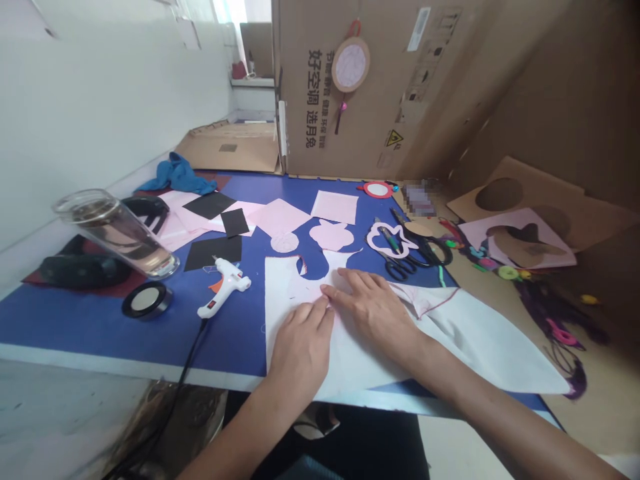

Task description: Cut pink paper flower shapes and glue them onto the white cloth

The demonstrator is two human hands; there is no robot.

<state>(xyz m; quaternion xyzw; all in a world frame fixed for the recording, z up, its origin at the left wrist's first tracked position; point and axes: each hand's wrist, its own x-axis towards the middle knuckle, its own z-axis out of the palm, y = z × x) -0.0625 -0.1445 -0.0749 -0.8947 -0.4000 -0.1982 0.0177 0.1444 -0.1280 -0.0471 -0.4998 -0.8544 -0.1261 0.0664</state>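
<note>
Lays the left hand (pixel 303 340) palm down, with fingers close together, and the right hand (pixel 375 307) beside it, with fingers slightly spread, on the white cloth (pixel 350 367) near the front edge of the desk (pixel 230 350). Brings the fingertips almost together just below a rounded cut in the far edge (impossible to tell whether pinching the fabric or only pressing it). Angles both forearms inward from the near side. Shows cutting partly done, to judge by that curve, with much of the cloth left whole. Just beyond, has a round piece (pixel 285 242) and a cloud-shaped piece (pixel 332 236) lying loose, seemingly unjoined to anything. Leaves the glue gun (pixel 225 285) untouched leftward, the scissors (pixel 400 268) rightward.
</note>
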